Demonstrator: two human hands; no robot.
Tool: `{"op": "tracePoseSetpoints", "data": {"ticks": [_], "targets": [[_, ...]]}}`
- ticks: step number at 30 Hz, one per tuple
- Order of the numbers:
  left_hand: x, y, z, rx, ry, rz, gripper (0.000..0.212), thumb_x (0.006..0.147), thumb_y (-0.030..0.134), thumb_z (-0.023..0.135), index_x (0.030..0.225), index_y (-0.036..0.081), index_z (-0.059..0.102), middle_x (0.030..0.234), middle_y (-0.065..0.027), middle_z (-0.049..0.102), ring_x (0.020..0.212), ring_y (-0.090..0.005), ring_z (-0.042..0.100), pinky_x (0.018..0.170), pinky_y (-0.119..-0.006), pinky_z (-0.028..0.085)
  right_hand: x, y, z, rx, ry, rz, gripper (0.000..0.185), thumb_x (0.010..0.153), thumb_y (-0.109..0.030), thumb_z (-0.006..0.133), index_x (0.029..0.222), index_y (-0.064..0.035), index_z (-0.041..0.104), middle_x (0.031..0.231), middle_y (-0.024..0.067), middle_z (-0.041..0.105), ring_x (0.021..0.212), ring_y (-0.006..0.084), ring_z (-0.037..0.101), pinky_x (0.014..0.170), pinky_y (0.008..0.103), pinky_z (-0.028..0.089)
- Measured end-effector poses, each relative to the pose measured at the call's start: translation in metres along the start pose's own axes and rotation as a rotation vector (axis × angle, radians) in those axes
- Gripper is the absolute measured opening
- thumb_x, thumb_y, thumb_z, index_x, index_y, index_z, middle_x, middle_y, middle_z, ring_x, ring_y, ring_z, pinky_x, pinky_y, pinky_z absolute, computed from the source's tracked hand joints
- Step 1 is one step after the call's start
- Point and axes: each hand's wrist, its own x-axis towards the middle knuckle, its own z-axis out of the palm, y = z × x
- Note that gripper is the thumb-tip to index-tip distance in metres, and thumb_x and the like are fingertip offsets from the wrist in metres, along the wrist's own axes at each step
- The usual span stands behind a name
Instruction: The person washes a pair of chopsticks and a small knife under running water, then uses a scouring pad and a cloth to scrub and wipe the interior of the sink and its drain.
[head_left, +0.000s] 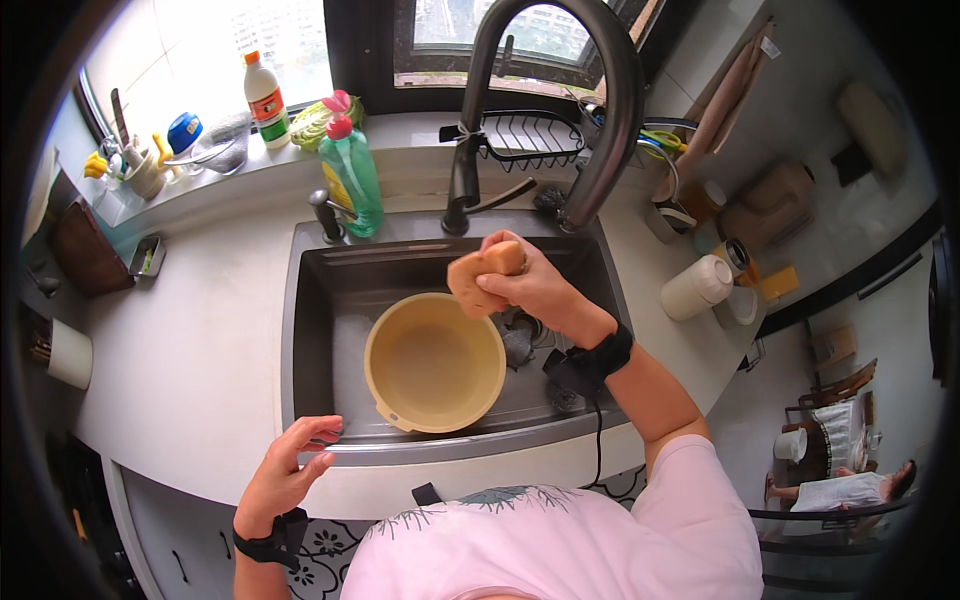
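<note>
My right hand (536, 281) grips a squeezed, folded orange sponge (480, 276) above the sink, over the far right rim of a yellow plastic basin (435, 364). The basin stands in the dark sink (352, 262); whether it holds clear water I cannot tell. My left hand (289, 465) is empty, fingers apart, at the sink's front left corner. A crumpled grey item (517, 345) lies by the drain, right of the basin, partly hidden by my right hand and wrist. A metal scourer (562, 395) rests near the sink's front right.
A gooseneck faucet (630, 112) arches over the sink's back edge. Behind the sink stand a green pump bottle (352, 176) and a soap dispenser (326, 214). A cream thermos (696, 287) is on the right counter. Far right, a person (840, 491) is in the room beyond.
</note>
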Motion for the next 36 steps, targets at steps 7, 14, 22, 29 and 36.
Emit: {"op": "tracePoseSetpoints", "data": {"ticks": [7,14,22,29,36], "targets": [[-0.023,-0.002,-0.011,-0.014,0.036,-0.031,0.036,0.084,0.001,0.054,0.12,0.002,0.049,0.112,-0.009,0.053,0.1,-0.0178,0.053,0.089,-0.03,0.043,0.06,-0.001,0.041,-0.029,0.038,0.08,0.041,0.077,-0.019,0.068,0.104,-0.0069,0.04,0.092,0.0067,0.051,0.081,0.0132,0.054,0.066,0.0274,0.049],[-0.037,-0.018,-0.019,-0.05,0.082,-0.037,0.037,0.084,0.004,0.055,0.121,0.002,0.049,0.112,-0.0089,0.053,0.101,-0.0178,0.054,0.088,-0.029,0.043,0.081,0.048,0.036,0.247,0.013,0.125,0.019,0.085,-0.006,0.057,0.088,-0.0107,0.039,0.079,-0.0007,0.047,0.065,0.0065,0.045,0.051,0.0215,0.039],[-0.036,-0.019,-0.026,-0.065,0.066,-0.054,0.038,0.084,0.005,0.055,0.121,0.001,0.048,0.113,-0.0093,0.052,0.102,-0.0185,0.053,0.087,-0.029,0.043,0.103,0.046,0.039,-0.455,0.232,-0.213,0.021,0.079,-0.004,0.054,0.092,-0.0033,0.037,0.067,0.0121,0.053,0.056,0.0184,0.054,0.05,0.0316,0.042],[-0.034,-0.022,-0.032,-0.051,0.079,-0.051,0.037,0.084,0.004,0.056,0.12,0.002,0.049,0.112,-0.0092,0.053,0.102,-0.0189,0.054,0.086,-0.029,0.043,0.123,0.034,0.032,-0.602,0.306,-0.259,0.031,0.079,-0.013,0.061,0.097,-0.0022,0.038,0.077,0.0172,0.055,0.07,0.0252,0.058,0.066,0.0357,0.047],[-0.033,-0.028,-0.04,-0.061,0.099,-0.048,0.037,0.083,0.003,0.057,0.119,0.003,0.051,0.111,-0.0094,0.055,0.101,-0.0191,0.055,0.086,-0.03,0.044,0.184,0.002,0.045,-0.208,0.398,-0.125,0.055,0.073,-0.024,0.063,0.117,-0.0096,0.034,0.105,0.012,0.042,0.092,0.0196,0.048,0.08,0.0335,0.044]]}}
